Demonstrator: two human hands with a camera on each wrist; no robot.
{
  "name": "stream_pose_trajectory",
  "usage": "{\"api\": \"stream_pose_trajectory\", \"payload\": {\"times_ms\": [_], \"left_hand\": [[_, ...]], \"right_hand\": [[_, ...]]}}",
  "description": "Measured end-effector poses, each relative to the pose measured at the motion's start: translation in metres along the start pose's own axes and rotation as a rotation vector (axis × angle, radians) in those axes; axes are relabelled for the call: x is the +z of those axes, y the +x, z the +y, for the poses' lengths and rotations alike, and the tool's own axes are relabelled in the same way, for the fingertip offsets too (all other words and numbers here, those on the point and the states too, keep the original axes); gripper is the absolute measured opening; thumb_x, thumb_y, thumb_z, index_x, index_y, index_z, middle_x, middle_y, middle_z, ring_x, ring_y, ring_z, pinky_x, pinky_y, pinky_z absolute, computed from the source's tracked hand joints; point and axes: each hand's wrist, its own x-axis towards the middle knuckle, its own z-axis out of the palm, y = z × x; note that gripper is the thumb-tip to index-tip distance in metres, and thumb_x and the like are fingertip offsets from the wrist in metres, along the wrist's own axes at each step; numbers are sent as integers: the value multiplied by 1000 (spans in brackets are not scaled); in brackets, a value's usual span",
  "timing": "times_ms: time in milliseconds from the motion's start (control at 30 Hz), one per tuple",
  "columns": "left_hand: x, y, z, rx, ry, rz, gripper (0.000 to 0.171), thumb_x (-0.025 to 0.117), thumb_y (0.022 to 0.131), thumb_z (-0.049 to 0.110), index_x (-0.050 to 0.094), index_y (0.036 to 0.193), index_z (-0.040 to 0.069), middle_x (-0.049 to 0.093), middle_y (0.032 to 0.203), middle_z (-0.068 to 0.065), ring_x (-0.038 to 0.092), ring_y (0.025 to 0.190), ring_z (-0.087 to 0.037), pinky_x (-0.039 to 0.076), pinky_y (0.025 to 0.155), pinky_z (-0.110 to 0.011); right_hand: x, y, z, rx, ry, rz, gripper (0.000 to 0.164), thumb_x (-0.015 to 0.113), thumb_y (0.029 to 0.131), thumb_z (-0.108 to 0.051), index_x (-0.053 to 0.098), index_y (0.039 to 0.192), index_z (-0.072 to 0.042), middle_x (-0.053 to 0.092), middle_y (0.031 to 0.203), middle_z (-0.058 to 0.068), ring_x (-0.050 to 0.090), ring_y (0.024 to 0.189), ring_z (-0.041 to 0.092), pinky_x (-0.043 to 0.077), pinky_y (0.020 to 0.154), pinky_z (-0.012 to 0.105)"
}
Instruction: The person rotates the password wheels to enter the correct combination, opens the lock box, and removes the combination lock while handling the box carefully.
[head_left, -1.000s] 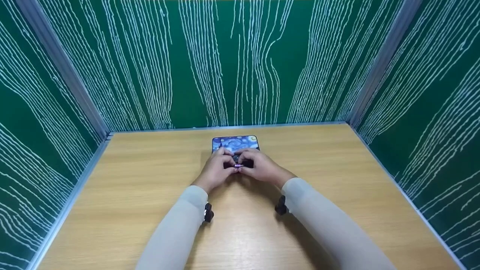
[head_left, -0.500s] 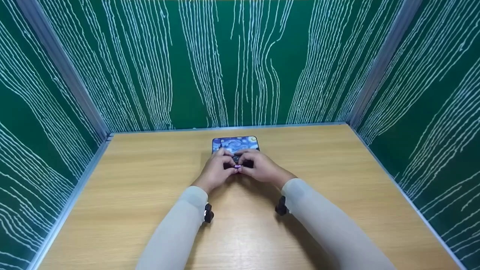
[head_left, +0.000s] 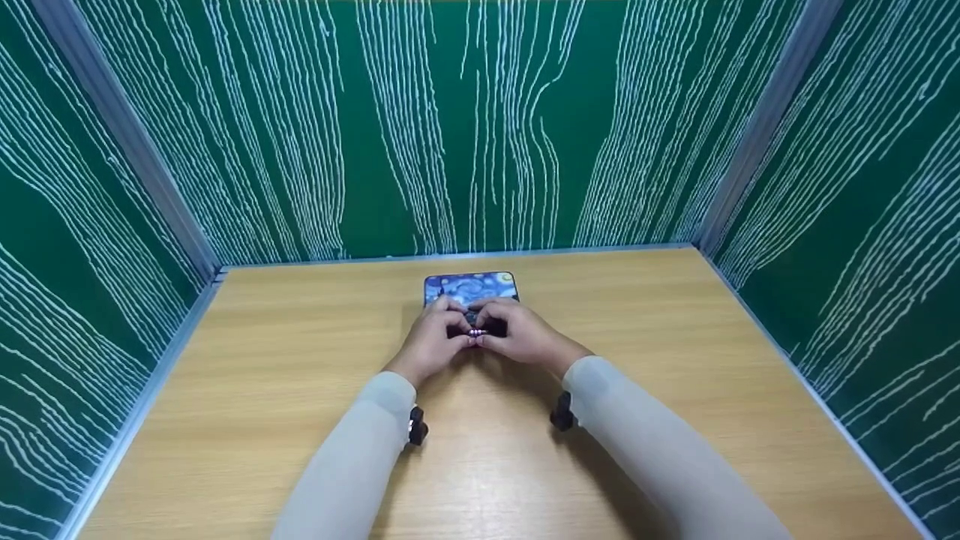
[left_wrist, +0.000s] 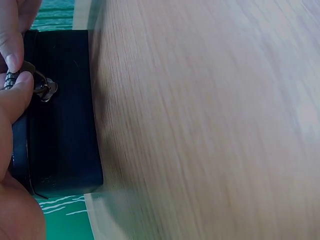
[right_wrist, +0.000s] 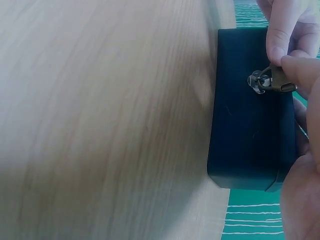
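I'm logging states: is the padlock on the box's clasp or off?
On: the padlock is hooked through the clasp in both wrist views. Whether it is locked, I cannot tell.

There are two bare hands, one left hand [head_left: 433,339] and one right hand [head_left: 529,334]. There are two long, pale grey cloth sleeves [head_left: 345,457] and two small black wrist gadgets [head_left: 417,426]. There is one dark box with a blue swirly picture on top [head_left: 471,287], one small brass-coloured metal lock [right_wrist: 281,80] and one shiny silver metal catch [right_wrist: 252,80]. There is one flat, light brown wooden table [head_left: 480,480]. Three green walls with wavy white lines [head_left: 577,127] show, with two straight grey metal posts [head_left: 120,127].
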Motion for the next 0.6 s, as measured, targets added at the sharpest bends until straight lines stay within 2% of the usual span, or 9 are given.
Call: {"api": "stream_pose_trajectory", "payload": {"times_ms": [333, 600], "left_hand": [[-1, 0, 0, 29, 18, 22, 5, 90, 96, 9, 85, 96, 8, 67, 132, -8, 62, 135, -32, 49, 121, -49], [0, 0, 1, 13, 20, 7, 4, 89, 97, 8, 85, 97, 9, 67, 134, -8, 62, 134, -32, 49, 121, -49]], "right_hand": [[-2, 0, 1, -20, 10, -4, 6, 80, 103, -10, 78, 108, -8, 69, 157, 16, 61, 152, 40, 47, 130, 57], [-2, 1, 1, -1, 5, -15, 7, 79, 105, -13, 80, 109, -8, 69, 158, 15, 61, 152, 39, 46, 131, 56]]}}
